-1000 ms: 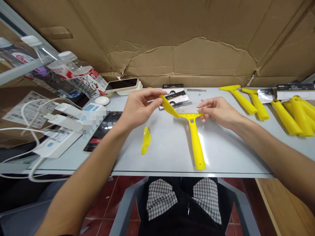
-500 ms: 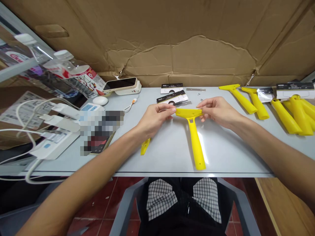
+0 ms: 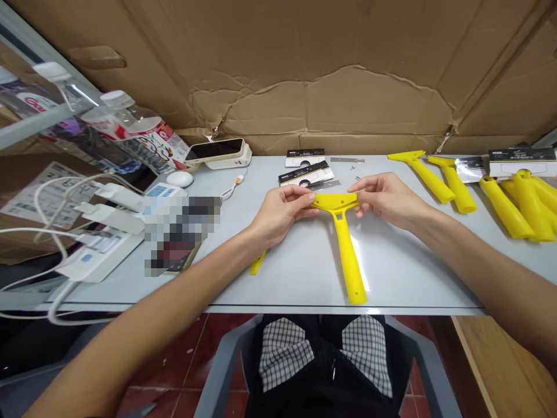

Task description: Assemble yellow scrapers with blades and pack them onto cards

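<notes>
A yellow plastic scraper (image 3: 349, 255) points its handle toward me, its wide head away from me. My left hand (image 3: 285, 216) is closed on the left end of the head, thumb on top. At the right end, the fingers of my right hand (image 3: 386, 200) close on the head's edge; their tips are partly hidden. A small yellow piece (image 3: 257, 264) lies partly under my left wrist. Just beyond the head are a metal blade (image 3: 325, 185), a black-and-white packaging card (image 3: 307, 174) and a tiny screw (image 3: 352, 168).
More yellow scrapers (image 3: 429, 177) lie on the right, beside several yellow handles (image 3: 507, 209) and a card pack (image 3: 522, 161). A power strip (image 3: 100, 255) with cables, a blurred phone-like object (image 3: 183, 232) and bottles (image 3: 148, 130) occupy the left. Cardboard (image 3: 348, 98) walls the back.
My left hand has shifted slightly along the scraper head, its fingers curling further under it. The yellow piece is more covered by my wrist. The view has moved very little.
</notes>
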`<state>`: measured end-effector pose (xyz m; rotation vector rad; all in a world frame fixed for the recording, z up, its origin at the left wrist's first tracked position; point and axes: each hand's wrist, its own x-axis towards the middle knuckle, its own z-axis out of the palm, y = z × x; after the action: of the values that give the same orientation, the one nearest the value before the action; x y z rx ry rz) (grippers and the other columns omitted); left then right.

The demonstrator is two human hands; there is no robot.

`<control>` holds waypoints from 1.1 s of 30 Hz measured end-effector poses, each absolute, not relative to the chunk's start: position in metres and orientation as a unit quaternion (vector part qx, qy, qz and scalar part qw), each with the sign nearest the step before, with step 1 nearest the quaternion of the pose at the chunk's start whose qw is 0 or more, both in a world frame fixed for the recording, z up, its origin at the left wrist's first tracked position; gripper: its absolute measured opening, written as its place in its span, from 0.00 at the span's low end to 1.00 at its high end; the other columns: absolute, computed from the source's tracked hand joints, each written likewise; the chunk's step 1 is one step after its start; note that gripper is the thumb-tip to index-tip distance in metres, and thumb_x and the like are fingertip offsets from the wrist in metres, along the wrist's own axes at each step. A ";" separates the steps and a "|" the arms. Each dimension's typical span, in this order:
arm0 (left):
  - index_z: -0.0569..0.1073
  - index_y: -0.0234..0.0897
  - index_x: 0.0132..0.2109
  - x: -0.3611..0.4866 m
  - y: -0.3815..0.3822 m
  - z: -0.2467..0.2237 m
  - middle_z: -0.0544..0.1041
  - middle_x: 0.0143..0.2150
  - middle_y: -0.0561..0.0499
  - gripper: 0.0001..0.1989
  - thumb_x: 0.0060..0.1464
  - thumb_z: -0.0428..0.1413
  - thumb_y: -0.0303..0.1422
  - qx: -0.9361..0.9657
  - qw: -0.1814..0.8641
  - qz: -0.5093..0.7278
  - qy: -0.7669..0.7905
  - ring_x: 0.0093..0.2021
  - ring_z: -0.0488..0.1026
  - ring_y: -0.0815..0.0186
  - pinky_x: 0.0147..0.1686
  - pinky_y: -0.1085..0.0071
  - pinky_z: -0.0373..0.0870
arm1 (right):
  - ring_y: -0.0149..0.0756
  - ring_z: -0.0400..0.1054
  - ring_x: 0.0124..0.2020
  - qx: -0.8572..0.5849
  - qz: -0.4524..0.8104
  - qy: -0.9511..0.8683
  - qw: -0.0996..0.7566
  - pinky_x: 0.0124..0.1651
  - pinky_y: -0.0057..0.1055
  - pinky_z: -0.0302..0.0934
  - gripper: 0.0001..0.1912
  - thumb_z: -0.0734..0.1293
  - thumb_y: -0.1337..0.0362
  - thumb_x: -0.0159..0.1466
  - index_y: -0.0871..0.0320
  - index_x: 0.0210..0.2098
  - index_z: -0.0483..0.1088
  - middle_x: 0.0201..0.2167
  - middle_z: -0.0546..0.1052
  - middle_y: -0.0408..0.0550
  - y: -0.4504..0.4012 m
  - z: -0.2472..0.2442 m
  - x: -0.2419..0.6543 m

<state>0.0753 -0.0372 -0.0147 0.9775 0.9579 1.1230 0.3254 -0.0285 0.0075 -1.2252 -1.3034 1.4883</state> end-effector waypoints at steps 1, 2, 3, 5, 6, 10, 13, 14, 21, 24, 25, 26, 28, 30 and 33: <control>0.83 0.32 0.37 0.075 -0.037 -0.016 0.85 0.39 0.46 0.08 0.53 0.74 0.27 0.427 0.634 0.490 0.419 0.39 0.85 0.64 0.46 0.65 0.85 | 0.31 0.77 0.22 -0.483 0.587 -0.515 0.395 0.29 0.25 0.72 0.09 0.72 0.79 0.63 0.61 0.35 0.81 0.27 0.84 0.52 -0.029 0.007 0.326; 0.82 0.32 0.37 0.076 -0.037 -0.016 0.85 0.39 0.46 0.10 0.52 0.75 0.27 0.427 0.634 0.489 0.421 0.39 0.85 0.64 0.45 0.66 0.85 | 0.31 0.77 0.22 -0.483 0.587 -0.516 0.395 0.29 0.25 0.72 0.09 0.72 0.79 0.63 0.61 0.35 0.81 0.27 0.84 0.52 -0.029 0.007 0.326; 0.82 0.32 0.37 0.076 -0.037 -0.017 0.86 0.39 0.46 0.11 0.50 0.76 0.27 0.425 0.635 0.486 0.424 0.39 0.85 0.64 0.45 0.66 0.85 | 0.31 0.77 0.22 -0.482 0.589 -0.516 0.394 0.29 0.25 0.73 0.09 0.72 0.79 0.63 0.61 0.35 0.81 0.27 0.84 0.52 -0.029 0.007 0.326; 0.81 0.33 0.37 0.076 -0.037 -0.018 0.86 0.38 0.46 0.13 0.48 0.77 0.27 0.423 0.633 0.482 0.434 0.37 0.85 0.65 0.45 0.66 0.85 | 0.31 0.77 0.23 -0.479 0.592 -0.515 0.394 0.29 0.26 0.73 0.09 0.72 0.79 0.63 0.61 0.35 0.81 0.28 0.85 0.52 -0.029 0.008 0.326; 0.80 0.33 0.37 0.076 -0.037 -0.019 0.86 0.38 0.46 0.14 0.47 0.77 0.27 0.422 0.631 0.480 0.439 0.37 0.84 0.65 0.45 0.65 0.84 | 0.31 0.77 0.23 -0.477 0.594 -0.515 0.394 0.30 0.26 0.73 0.08 0.72 0.79 0.63 0.61 0.35 0.81 0.29 0.85 0.53 -0.030 0.008 0.326; 0.78 0.35 0.36 0.077 -0.038 -0.020 0.84 0.35 0.48 0.15 0.46 0.77 0.27 0.423 0.622 0.482 0.449 0.34 0.82 0.67 0.45 0.64 0.83 | 0.32 0.76 0.25 -0.469 0.602 -0.516 0.389 0.30 0.27 0.74 0.06 0.75 0.76 0.62 0.60 0.34 0.82 0.30 0.85 0.53 -0.031 0.008 0.327; 0.77 0.36 0.37 0.078 -0.039 -0.020 0.83 0.36 0.49 0.18 0.44 0.77 0.26 0.418 0.622 0.488 0.447 0.35 0.83 0.65 0.46 0.63 0.83 | 0.32 0.76 0.27 -0.459 0.613 -0.514 0.386 0.32 0.29 0.75 0.05 0.81 0.71 0.60 0.59 0.34 0.83 0.32 0.85 0.53 -0.031 0.006 0.328; 0.77 0.36 0.38 0.078 -0.039 -0.020 0.83 0.37 0.49 0.18 0.43 0.77 0.26 0.415 0.622 0.490 0.449 0.36 0.83 0.64 0.45 0.63 0.83 | 0.32 0.76 0.27 -0.452 0.620 -0.515 0.383 0.32 0.29 0.75 0.07 0.82 0.69 0.59 0.59 0.34 0.83 0.33 0.85 0.54 -0.030 0.006 0.328; 0.73 0.37 0.37 0.077 -0.041 -0.018 0.82 0.37 0.50 0.20 0.43 0.76 0.24 0.412 0.605 0.499 0.464 0.35 0.81 0.66 0.43 0.64 0.83 | 0.33 0.76 0.29 -0.418 0.643 -0.515 0.382 0.32 0.30 0.76 0.15 0.86 0.61 0.56 0.61 0.35 0.82 0.33 0.84 0.54 -0.031 0.005 0.326; 0.72 0.38 0.37 0.076 -0.042 -0.017 0.81 0.35 0.52 0.21 0.43 0.76 0.23 0.409 0.602 0.505 0.464 0.34 0.81 0.66 0.43 0.64 0.82 | 0.34 0.77 0.30 -0.416 0.645 -0.514 0.383 0.33 0.31 0.77 0.16 0.86 0.60 0.56 0.62 0.36 0.82 0.33 0.84 0.54 -0.032 0.006 0.326; 0.71 0.38 0.37 0.076 -0.042 -0.016 0.81 0.34 0.53 0.21 0.43 0.76 0.23 0.408 0.603 0.506 0.463 0.34 0.81 0.67 0.43 0.64 0.82 | 0.35 0.77 0.30 -0.417 0.644 -0.515 0.383 0.32 0.31 0.77 0.17 0.86 0.60 0.56 0.62 0.36 0.82 0.32 0.84 0.54 -0.032 0.006 0.326; 0.71 0.38 0.37 0.076 -0.042 -0.015 0.81 0.33 0.53 0.22 0.43 0.75 0.23 0.409 0.603 0.506 0.461 0.33 0.81 0.67 0.42 0.65 0.82 | 0.35 0.77 0.30 -0.419 0.642 -0.515 0.383 0.32 0.31 0.77 0.17 0.87 0.61 0.55 0.63 0.36 0.81 0.32 0.84 0.54 -0.032 0.006 0.326; 0.71 0.38 0.37 0.076 -0.042 -0.014 0.80 0.32 0.54 0.22 0.42 0.76 0.23 0.414 0.601 0.506 0.459 0.32 0.81 0.67 0.42 0.66 0.81 | 0.36 0.78 0.30 -0.424 0.638 -0.515 0.385 0.32 0.31 0.77 0.17 0.87 0.61 0.54 0.62 0.35 0.81 0.32 0.84 0.55 -0.031 0.005 0.327; 0.72 0.38 0.37 0.076 -0.043 -0.012 0.79 0.32 0.55 0.22 0.42 0.76 0.24 0.423 0.597 0.506 0.457 0.32 0.81 0.67 0.42 0.66 0.81 | 0.35 0.78 0.30 -0.429 0.636 -0.514 0.384 0.32 0.30 0.77 0.16 0.87 0.62 0.55 0.62 0.34 0.82 0.33 0.85 0.56 -0.031 0.005 0.328; 0.72 0.37 0.36 0.076 -0.042 -0.011 0.78 0.31 0.56 0.21 0.41 0.76 0.25 0.429 0.591 0.509 0.455 0.33 0.82 0.67 0.42 0.66 0.81 | 0.34 0.78 0.30 -0.425 0.639 -0.515 0.381 0.33 0.29 0.77 0.14 0.86 0.62 0.56 0.61 0.33 0.83 0.34 0.85 0.56 -0.032 0.006 0.328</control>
<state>0.0760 -0.0424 -0.0109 0.9987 1.0591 1.1840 0.3280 -0.0315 0.0059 -1.0860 -1.3151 1.6310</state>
